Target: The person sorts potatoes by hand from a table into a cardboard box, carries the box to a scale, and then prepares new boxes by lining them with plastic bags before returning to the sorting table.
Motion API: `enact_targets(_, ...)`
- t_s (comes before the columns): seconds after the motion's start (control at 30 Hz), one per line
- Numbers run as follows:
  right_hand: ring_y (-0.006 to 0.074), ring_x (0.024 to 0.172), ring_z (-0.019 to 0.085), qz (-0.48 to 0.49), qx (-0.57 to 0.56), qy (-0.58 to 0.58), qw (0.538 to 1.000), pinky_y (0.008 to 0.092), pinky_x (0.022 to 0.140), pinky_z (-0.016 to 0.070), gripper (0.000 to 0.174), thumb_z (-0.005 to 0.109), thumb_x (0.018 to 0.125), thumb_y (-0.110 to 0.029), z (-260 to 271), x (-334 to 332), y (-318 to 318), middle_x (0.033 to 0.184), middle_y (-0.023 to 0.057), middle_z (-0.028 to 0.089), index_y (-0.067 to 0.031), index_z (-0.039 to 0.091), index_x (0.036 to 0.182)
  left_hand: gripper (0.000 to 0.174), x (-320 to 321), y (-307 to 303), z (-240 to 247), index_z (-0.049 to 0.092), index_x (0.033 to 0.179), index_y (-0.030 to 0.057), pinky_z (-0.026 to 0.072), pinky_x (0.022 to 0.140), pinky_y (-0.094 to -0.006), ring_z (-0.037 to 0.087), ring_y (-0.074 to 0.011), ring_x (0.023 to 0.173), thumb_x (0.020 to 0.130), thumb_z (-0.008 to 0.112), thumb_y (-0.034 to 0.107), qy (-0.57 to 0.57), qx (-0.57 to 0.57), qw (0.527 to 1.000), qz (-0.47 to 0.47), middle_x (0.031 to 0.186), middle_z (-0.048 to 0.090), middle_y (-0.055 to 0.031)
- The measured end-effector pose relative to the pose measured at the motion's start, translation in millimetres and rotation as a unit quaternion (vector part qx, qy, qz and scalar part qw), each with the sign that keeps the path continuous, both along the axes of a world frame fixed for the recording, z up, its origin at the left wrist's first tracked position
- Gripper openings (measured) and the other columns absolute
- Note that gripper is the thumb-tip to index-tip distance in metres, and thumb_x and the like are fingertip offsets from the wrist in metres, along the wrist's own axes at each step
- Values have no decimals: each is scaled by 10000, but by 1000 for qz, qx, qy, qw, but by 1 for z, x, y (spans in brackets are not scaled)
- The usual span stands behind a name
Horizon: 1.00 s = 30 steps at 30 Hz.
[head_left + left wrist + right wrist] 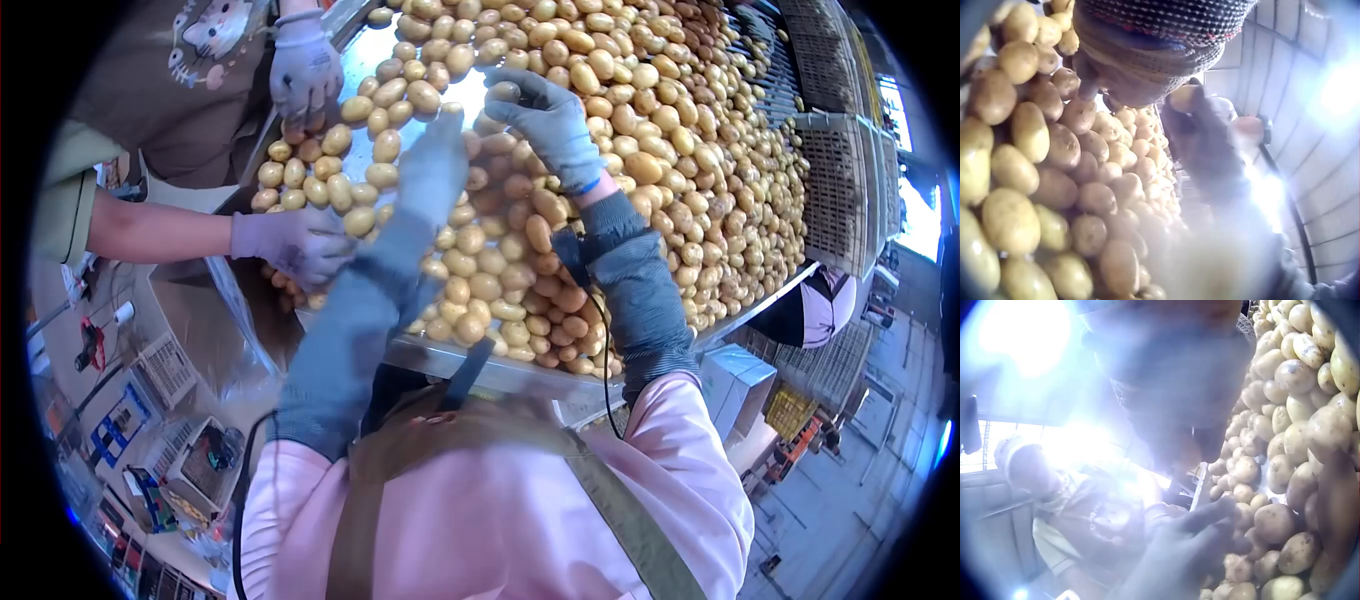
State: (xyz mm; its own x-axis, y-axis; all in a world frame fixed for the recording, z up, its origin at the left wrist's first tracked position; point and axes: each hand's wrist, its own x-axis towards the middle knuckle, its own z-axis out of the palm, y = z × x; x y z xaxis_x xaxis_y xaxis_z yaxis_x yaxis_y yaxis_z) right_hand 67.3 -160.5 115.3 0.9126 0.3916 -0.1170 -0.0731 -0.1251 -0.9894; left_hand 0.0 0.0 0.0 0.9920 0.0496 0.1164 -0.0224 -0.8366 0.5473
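Yellow-brown potatoes (690,170) lie heaped on a metal sorting table (470,372). My gloved right hand (560,130) holds a single potato (503,93) between thumb and fingers, above the table's shiny bare patch. That same potato (1183,98) shows against the blurred right glove in the left wrist view. My gloved left hand (433,175) is blurred by motion and reaches over the potatoes just left of the right hand. Seen from the right wrist, the left hand (1191,540) has fingers stretched toward the potatoes.
Opposite on the left, another person's gloved hands (303,75) work at the potatoes by the table edge. Plastic crates (835,180) stand beyond the heap on the right. A cardboard box (735,385) sits near the right corner, and a grey crate (205,465) lies lower left.
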Motion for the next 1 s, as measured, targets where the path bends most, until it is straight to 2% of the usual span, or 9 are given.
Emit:
enact_targets(0.3,77,897,578,-156,22,-81,984,266,830,501,324,570,1000,-230,45,-139,-72,944,-5,624,-55,618,1269,634,84,-2,-36,480,1367,-25,401,1079,-444,527,-404,1210,906,599,393,-159,122,944,-263,1324,548,-258)
enact_targets(0.4,131,918,600,-305,25,146,941,283,800,503,296,580,981,-259,68,-236,-108,992,31,627,-53,636,1187,371,61,-17,-11,625,1192,-38,444,966,-420,602,-320,1052,975,532,248,88,-27,994,-58,1169,653,-207)
enact_targets(0.57,171,1019,592,-597,-188,124,770,333,901,478,258,566,969,-169,39,-439,-187,1104,66,659,-26,637,1171,366,-87,-24,59,615,1156,-34,487,711,-281,594,-152,761,970,621,281,295,-406,861,-78,845,648,-57)
enact_targets(0.63,214,1100,594,-299,-808,55,504,318,850,500,379,463,964,-43,-110,-619,-300,1240,139,609,-4,529,1336,335,-144,-23,90,594,1199,-7,484,673,-245,589,-120,762,962,628,227,396,-482,773,-115,888,634,-46)
enact_targets(0.7,202,1080,606,-486,-664,149,548,317,892,494,357,476,979,-80,-38,-598,-345,1222,130,630,3,555,1317,351,-194,-19,125,558,1279,27,490,671,-209,592,-91,795,953,624,136,372,-481,734,-301,1002,626,-47)
enact_targets(0.77,191,1061,618,-619,-496,89,602,317,933,487,342,488,994,-117,13,-532,-324,1204,122,650,11,580,1299,374,-202,-16,105,535,1319,44,478,679,-193,583,-93,800,959,601,122,634,-660,403,-1,987,622,-49)
enact_targets(0.8,186,1051,624,-628,-412,73,657,316,954,483,339,494,1002,-135,28,-495,-291,1195,118,661,15,593,1289,369,-210,-10,100,522,1334,61,481,697,-200,568,-90,799,983,567,163,528,-593,584,-169,1025,623,-36)
enact_targets(0.9,149,1049,623,-309,-236,96,916,292,913,501,363,436,1047,-218,45,-399,-149,1123,108,679,9,623,1261,434,-215,-26,134,455,1425,82,474,770,-197,543,-85,859,1000,517,143,547,-533,633,-126,1150,591,-26)
enact_targets(1.0,246,1065,606,-222,472,357,775,369,955,493,545,388,1062,-441,27,-374,-54,1241,129,584,-39,430,1428,444,-228,-40,144,460,1421,38,382,1090,-378,471,-281,1283,1007,526,185,297,-337,795,-407,1404,502,-165)
